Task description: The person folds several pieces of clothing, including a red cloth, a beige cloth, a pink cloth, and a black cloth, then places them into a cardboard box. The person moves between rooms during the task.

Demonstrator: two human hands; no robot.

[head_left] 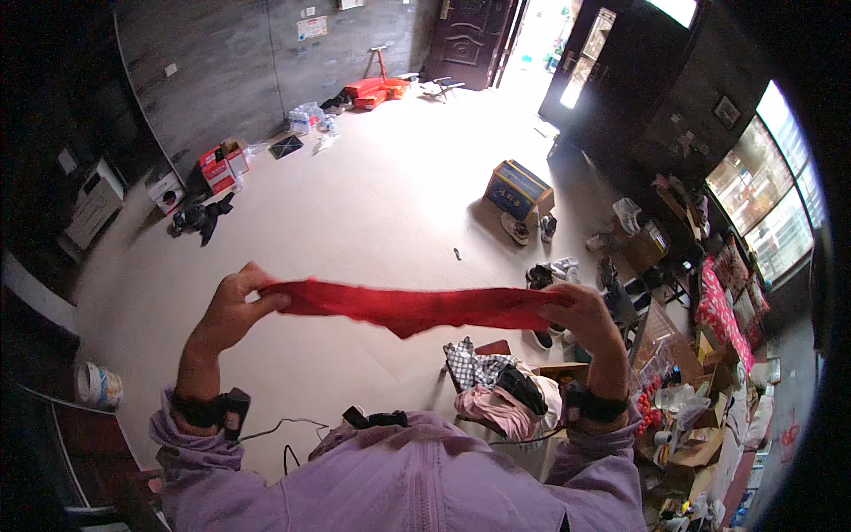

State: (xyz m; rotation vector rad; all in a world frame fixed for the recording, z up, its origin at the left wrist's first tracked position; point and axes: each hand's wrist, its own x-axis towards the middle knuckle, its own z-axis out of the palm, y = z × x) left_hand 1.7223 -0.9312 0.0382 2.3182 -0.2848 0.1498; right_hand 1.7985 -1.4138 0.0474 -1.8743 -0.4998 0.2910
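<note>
A red cloth [412, 307] is stretched sideways in the air in front of my chest, its lower edge dipping to a point near the middle. My left hand [243, 302] pinches its left end between thumb and fingers. At the opposite end, my right hand [578, 309] grips the fabric, with the fingers partly hidden behind it. What kind of garment or textile it is cannot be told. Below my right forearm lies a heap of clothes [505, 392], with checked, pink, black and white pieces on what looks like a stool or chair.
A blue-and-yellow carton [518, 189] stands ahead on the pale floor, shoes [515, 228] beside it. Cluttered boxes and bags [691, 425] line the right side. A white bucket [100, 386] is at the left. Dark cables [286, 422] run from my wrist straps. An open door [585, 60] lies beyond.
</note>
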